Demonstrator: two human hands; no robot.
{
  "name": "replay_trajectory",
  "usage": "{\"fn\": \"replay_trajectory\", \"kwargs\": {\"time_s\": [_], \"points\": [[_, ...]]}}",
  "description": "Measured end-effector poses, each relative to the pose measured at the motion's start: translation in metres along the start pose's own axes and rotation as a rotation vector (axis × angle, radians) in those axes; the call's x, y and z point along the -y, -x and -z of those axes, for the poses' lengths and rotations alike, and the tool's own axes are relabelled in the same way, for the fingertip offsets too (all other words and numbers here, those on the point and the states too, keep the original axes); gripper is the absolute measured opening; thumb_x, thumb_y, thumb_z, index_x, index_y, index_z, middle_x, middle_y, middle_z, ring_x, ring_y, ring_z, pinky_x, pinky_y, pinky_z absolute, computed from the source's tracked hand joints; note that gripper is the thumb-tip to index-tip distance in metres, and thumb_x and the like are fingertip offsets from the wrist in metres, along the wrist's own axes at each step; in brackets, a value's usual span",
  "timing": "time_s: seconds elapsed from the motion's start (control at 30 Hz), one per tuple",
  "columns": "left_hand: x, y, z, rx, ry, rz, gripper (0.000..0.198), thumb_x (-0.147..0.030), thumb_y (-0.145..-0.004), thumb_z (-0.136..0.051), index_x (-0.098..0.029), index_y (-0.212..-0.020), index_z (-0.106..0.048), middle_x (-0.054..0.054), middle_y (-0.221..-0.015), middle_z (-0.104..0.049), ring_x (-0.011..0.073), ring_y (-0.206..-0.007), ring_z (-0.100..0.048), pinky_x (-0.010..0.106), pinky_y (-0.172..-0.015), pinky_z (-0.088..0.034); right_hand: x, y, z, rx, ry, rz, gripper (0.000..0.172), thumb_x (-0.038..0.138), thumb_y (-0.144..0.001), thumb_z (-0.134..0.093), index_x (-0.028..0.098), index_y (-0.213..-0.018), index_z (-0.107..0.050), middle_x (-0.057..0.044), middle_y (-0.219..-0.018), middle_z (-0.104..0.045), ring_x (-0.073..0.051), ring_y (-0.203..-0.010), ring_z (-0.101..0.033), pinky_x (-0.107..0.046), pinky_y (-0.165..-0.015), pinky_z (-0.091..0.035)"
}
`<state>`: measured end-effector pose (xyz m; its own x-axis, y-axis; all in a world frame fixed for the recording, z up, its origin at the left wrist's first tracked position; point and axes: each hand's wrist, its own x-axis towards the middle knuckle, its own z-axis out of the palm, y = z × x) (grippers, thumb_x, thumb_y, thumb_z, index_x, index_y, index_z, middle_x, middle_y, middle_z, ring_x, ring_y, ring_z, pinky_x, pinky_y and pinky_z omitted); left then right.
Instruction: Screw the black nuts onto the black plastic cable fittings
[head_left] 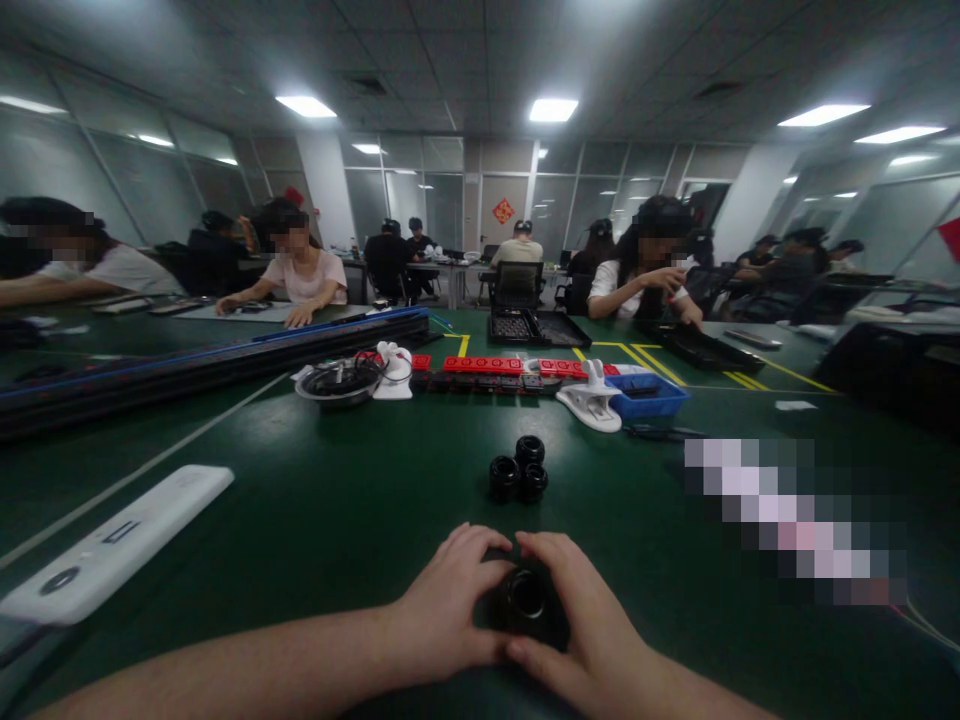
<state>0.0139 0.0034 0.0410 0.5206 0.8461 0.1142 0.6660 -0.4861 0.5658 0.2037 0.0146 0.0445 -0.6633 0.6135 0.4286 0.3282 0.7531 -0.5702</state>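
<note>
A glossy black round piece (pixel 525 597) with an opening in its top sits low in the middle of the view, on the green table. My left hand (pixel 446 595) curls around it from the left, thumb towards me and fingers on the far side. From the right, my right hand (pixel 581 610) wraps about the same piece, its thumb tip close to my left thumb. The palms hide part of its sides, and its lower edge is dark. Just beyond my fingertips, three similar black pieces stand in a tight cluster: a rear one (pixel 530 450), a left one (pixel 504 478) and a right one (pixel 534 482).
A white power strip (pixel 124 540) lies at left. Farther back are a metal bowl (pixel 337 385), red blocks (pixel 484 367), a white clamp-like stand (pixel 592 400) and a blue bin (pixel 651 398). A blurred-out patch (pixel 787 520) covers something at right. Other people sit across the table.
</note>
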Motion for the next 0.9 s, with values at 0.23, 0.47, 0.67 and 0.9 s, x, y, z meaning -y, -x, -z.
{"fn": "replay_trajectory", "kwargs": {"time_s": [0.23, 0.47, 0.67, 0.9], "points": [[-0.0008, 0.0, 0.0, -0.007, -0.001, 0.007, 0.056, -0.044, -0.064, -0.069, -0.024, -0.113, -0.053, 0.006, -0.114, -0.048, 0.0268, -0.106, -0.042, 0.043, -0.095, -0.032, 0.0027, 0.0008, 0.002, 0.034, -0.087, 0.121, 0.056, 0.012, -0.068, -0.048, 0.019, -0.121, -0.033, -0.01, -0.113, -0.051, -0.023, -0.101, -0.051, -0.036, -0.086, -0.045], [-0.0011, 0.0008, -0.0003, -0.013, -0.02, -0.005, 0.049, -0.044, -0.063, -0.07, -0.022, -0.106, -0.058, 0.007, -0.116, -0.048, 0.0267, -0.107, -0.041, 0.042, -0.098, -0.029, -0.0014, 0.0019, -0.0005, -0.016, 0.038, 0.064, 0.064, 0.025, -0.073, -0.057, 0.018, -0.128, -0.025, -0.014, -0.122, -0.044, -0.028, -0.109, -0.046, -0.044, -0.09, -0.041], [0.0011, 0.0012, -0.0015, -0.003, -0.025, -0.004, 0.048, -0.04, -0.062, -0.071, -0.023, -0.106, -0.058, 0.007, -0.117, -0.047, 0.0265, -0.109, -0.041, 0.044, -0.101, -0.023, -0.0004, 0.0012, -0.0019, -0.026, 0.044, -0.014, 0.055, 0.021, -0.071, -0.058, 0.021, -0.121, -0.034, -0.011, -0.108, -0.052, -0.025, -0.096, -0.053, -0.041, -0.082, -0.047], [-0.0001, 0.0017, -0.0007, -0.045, -0.042, -0.052, 0.058, -0.049, -0.064, -0.068, -0.021, -0.113, -0.053, 0.007, -0.112, -0.048, 0.0255, -0.105, -0.042, 0.041, -0.096, -0.031, 0.0001, 0.0042, -0.0016, 0.008, -0.009, 0.168, 0.063, 0.013, -0.07, -0.045, 0.02, -0.129, -0.024, -0.011, -0.124, -0.044, -0.026, -0.111, -0.046, -0.04, -0.09, -0.042]]}}
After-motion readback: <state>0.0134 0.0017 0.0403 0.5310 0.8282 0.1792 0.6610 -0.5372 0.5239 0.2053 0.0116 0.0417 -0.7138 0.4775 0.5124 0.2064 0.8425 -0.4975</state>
